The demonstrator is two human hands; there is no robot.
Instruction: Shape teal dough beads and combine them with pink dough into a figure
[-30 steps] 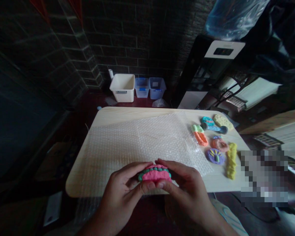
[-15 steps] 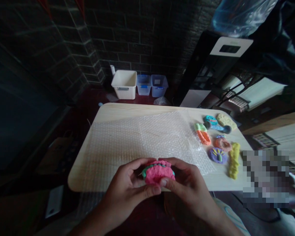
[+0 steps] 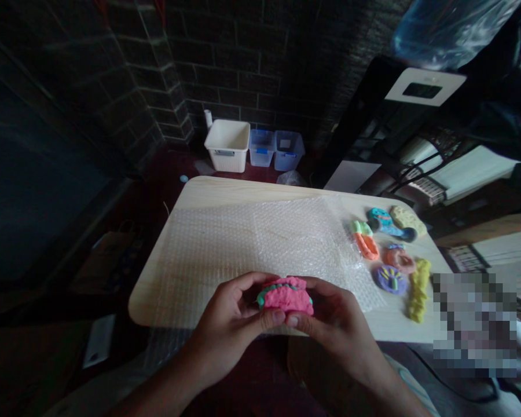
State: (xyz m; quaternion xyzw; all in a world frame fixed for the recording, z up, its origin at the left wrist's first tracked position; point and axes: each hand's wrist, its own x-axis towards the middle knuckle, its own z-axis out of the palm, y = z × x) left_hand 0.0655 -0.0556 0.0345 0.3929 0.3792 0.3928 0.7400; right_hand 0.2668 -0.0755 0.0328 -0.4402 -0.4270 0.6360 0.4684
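Note:
Between both hands is a lumpy pink clay piece [image 3: 288,300] with a green layer showing along its top and sides. My left hand [image 3: 237,310] grips its left side, thumb pressed to the lower front edge and fingers curled behind. My right hand [image 3: 336,315] holds the right side the same way, and the two thumb tips nearly meet. The piece is held up over the table's near edge. Beneath and beyond it lies a sheet of bubble wrap [image 3: 217,243]. The fingertips behind the clay are partly hidden.
Several clay shapes lie on the right of the wooden table [image 3: 156,289]: an orange and green one [image 3: 366,243], a purple disc [image 3: 391,280], a yellow twisted strip [image 3: 419,289] and a blue bar [image 3: 393,229]. A white bin [image 3: 228,147] stands beyond the far edge.
The view has shifted slightly, so the table sits a little further right. My right thumb has slid down from the pink front face to its lower edge; both hands still hold the piece.

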